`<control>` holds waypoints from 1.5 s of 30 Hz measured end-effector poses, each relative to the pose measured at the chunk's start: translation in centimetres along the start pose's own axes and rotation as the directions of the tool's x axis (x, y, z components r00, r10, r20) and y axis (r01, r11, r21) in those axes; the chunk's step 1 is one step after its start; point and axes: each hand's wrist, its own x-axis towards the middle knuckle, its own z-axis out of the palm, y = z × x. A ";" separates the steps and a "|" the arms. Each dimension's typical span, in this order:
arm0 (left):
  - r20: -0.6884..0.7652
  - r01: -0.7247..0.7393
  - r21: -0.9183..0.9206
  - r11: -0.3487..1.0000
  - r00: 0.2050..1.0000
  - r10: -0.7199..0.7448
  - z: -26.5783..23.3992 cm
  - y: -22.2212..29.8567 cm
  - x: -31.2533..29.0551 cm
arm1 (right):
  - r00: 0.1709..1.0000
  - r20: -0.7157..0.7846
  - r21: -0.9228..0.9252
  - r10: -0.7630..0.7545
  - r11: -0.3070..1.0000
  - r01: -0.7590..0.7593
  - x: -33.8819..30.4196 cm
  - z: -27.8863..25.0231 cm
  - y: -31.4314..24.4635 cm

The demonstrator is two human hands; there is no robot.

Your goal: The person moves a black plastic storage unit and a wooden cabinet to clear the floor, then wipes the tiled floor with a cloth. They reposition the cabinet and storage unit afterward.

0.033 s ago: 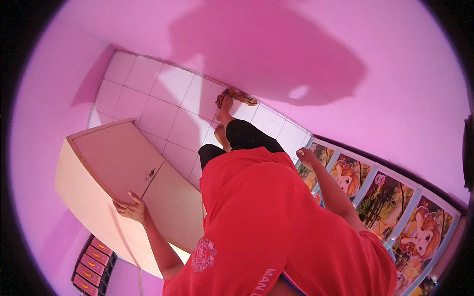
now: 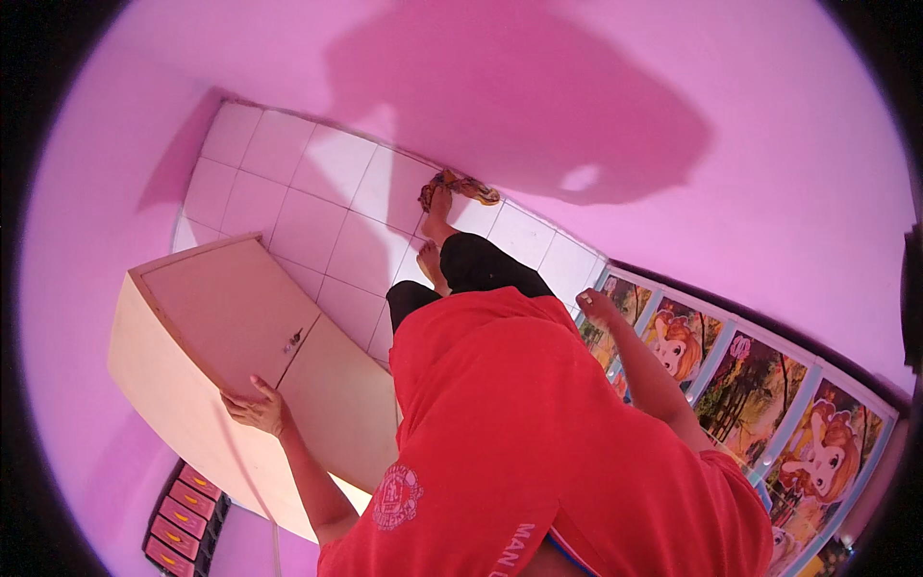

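Note:
My left hand (image 2: 255, 408) rests over the edge of a cream cabinet (image 2: 221, 317). Its thumb lies on the front and its fingers are stretched along the side panel, apart. A small metal lock or handle (image 2: 293, 340) shows by the seam between the cabinet's doors. My right hand (image 2: 598, 306) hangs with curled fingers beside a plastic drawer unit (image 2: 750, 394) with cartoon-printed fronts; nothing shows in it. On the floor, one of my bare feet (image 2: 439, 207) is on a patterned brown and yellow cloth (image 2: 476, 190).
White floor tiles (image 2: 308, 212) run along the foot of a pink wall (image 2: 769, 144). A dark rack with pink panels (image 2: 183, 519) stands behind the cabinet at lower left. The drawer unit lines the wall on my right. A large shadow falls on the wall.

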 end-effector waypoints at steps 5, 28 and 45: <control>0.010 -0.052 0.037 0.998 0.999 0.052 -0.3 -0.1 0.2 | 0.998 -0.028 0.071 0.065 0.995 -0.063 -1.8 1.2 0.9; -0.040 -0.245 0.156 0.957 0.966 0.254 6.5 5.0 -0.9 | 0.972 -0.144 0.391 0.184 0.913 -0.115 -5.8 5.2 10.5; 0.429 -0.491 -0.818 0.299 -0.176 0.886 -8.7 56.8 -10.9 | 0.735 -0.189 0.815 0.651 0.522 -0.253 -15.3 32.2 25.4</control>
